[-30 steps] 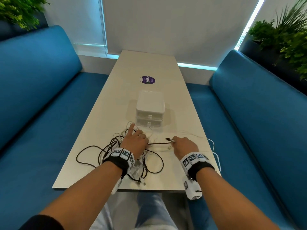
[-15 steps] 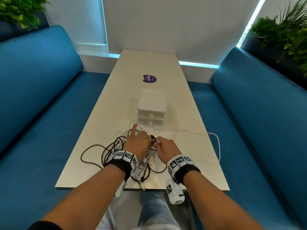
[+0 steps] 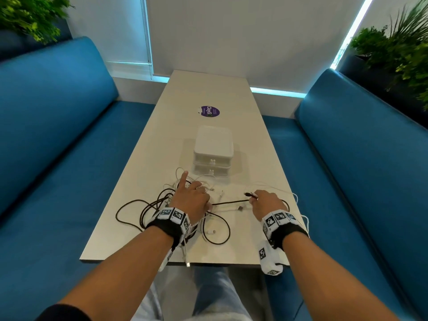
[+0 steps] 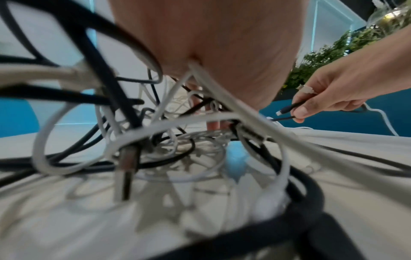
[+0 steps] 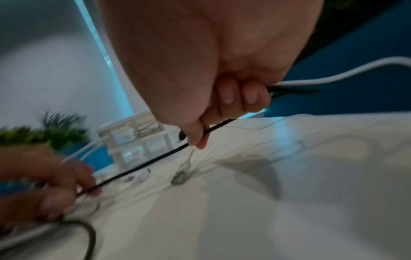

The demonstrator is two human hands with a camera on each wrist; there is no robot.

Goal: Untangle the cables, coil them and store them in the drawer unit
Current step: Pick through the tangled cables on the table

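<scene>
A tangle of black and white cables (image 3: 159, 201) lies on the near end of the white table (image 3: 208, 89). My left hand (image 3: 194, 193) rests on the tangle with the index finger straight and the other fingers curled into the cables (image 4: 155, 140). My right hand (image 3: 256, 198) pinches the plug end of a black cable (image 3: 231, 201), which runs taut to the left hand (image 5: 51, 184). A white cable (image 5: 333, 75) also leaves the right fist (image 5: 222, 98). The white two-drawer unit (image 3: 213, 147) stands just beyond, both drawers closed.
A loose silver plug (image 3: 240, 208) lies between my hands. A purple sticker (image 3: 209, 111) sits farther up the table. Blue benches (image 3: 58, 158) (image 3: 359, 170) flank it, with plants in both far corners. One cable end hangs over the near table edge (image 3: 188, 264).
Half a second ago my right hand was against the left one at the tangle. It has since moved right, drawing the black cable out taut. The left hand has stayed on the pile.
</scene>
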